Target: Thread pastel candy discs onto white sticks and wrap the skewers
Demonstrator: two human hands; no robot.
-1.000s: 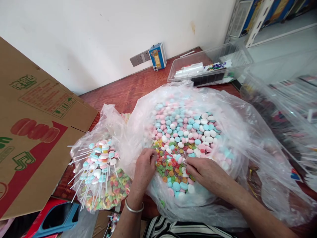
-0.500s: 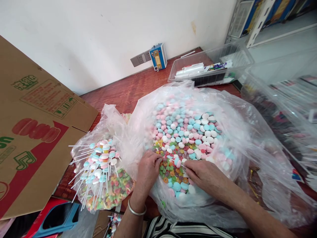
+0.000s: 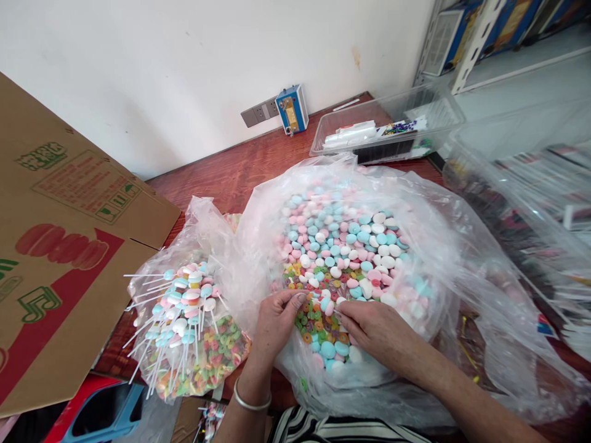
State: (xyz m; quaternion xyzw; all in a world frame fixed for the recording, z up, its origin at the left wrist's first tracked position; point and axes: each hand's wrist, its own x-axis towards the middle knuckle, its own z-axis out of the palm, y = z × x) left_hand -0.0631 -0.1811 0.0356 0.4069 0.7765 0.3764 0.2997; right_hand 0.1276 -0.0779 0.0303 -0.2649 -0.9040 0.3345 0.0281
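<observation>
Nearest, both hands rest inside the big clear bag (image 3: 443,258), on its near edge of loose candy. Left hand (image 3: 273,323), fingers curled narrow, pinches something small among the coloured ring candies (image 3: 318,317); what exactly, I cannot tell. Right hand (image 3: 376,329) lies just beside it, fingertips drawn together on the same rings. Beyond the hands, pastel disc candies (image 3: 344,240) fill the bag. Left of the bag sits a smaller bag of finished lollipops (image 3: 184,320), sticks pointing outward. Further left leans a cardboard box (image 3: 69,246). Behind the bag stands a clear tray (image 3: 392,123).
</observation>
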